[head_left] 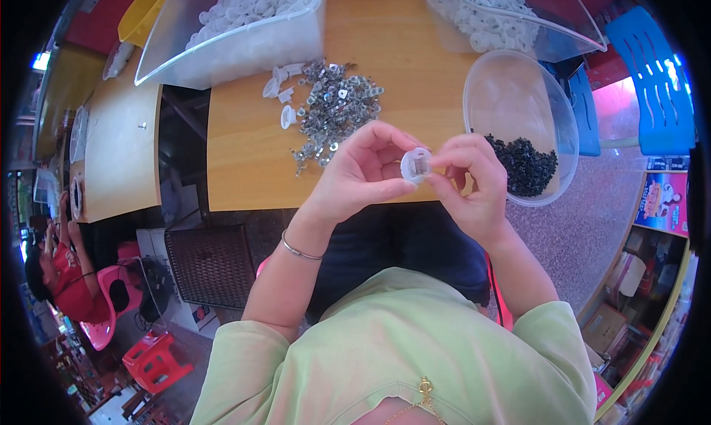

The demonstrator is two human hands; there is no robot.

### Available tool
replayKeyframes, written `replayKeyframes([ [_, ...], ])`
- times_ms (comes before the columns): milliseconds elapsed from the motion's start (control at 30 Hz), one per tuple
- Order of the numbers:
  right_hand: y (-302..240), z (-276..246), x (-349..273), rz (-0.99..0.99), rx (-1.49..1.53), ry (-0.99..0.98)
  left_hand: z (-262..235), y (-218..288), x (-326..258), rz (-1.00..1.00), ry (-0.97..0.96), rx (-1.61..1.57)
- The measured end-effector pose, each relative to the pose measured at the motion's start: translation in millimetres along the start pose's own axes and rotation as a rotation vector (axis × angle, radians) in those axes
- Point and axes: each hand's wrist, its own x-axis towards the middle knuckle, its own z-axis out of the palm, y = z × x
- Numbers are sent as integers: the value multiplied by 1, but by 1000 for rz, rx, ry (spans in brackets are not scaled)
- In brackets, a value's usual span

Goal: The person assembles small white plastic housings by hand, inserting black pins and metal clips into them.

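1. Left hand [355,174], centre of frame: fingers curled and closed on a small white plastic cap [415,165], thumb below, fingertips on its upper left rim. A thin bangle [299,251] sits at the wrist.
2. Right hand [474,186], just right of centre: thumb and forefinger pinched shut against the cap's right side. Whether a small part lies between those fingertips cannot be told.
3. The cap is held between both hands above the near table [252,165] edge, its open face turned toward the camera; a dark insert seems to sit inside.
4. Judged good practice: keep the cap steady in the left hand, let the right hand do the fine seating, and press squarely so nothing tilts.
5. Metal pile [337,106], upper centre: small silvery stamped pieces, with a few loose white caps just to its left.
6. Round clear tub [518,99], right of centre: small black parts [524,164] heaped at its near side, close to the right hand.
7. Two clear bins of white caps, upper left [244,25] and upper right [496,17].
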Motion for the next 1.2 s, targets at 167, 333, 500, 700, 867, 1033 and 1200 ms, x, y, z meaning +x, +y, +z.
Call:
replayKeyframes([
  [167,-2,2,-2,-78,-81,-16,-1,-1,0,16,-14,10],
  [333,-1,2,-3,-15,-75,-17,-1,-4,0,15,-37,4],
  [500,1,5,-3,7,-75,7,-2,-8,0,76,-43,73],
  [700,1,5,-3,60,-85,24,-1,-11,2,145,-13,243],
  [867,0,4,-3,147,-41,9,2,-11,1,191,30,391],
  [1033,5,6,-6,327,222,-24,0,-7,1,280,2,642],
  [1200,14,3,-3,411,426,-82,-1,-7,1,295,2,620],
])
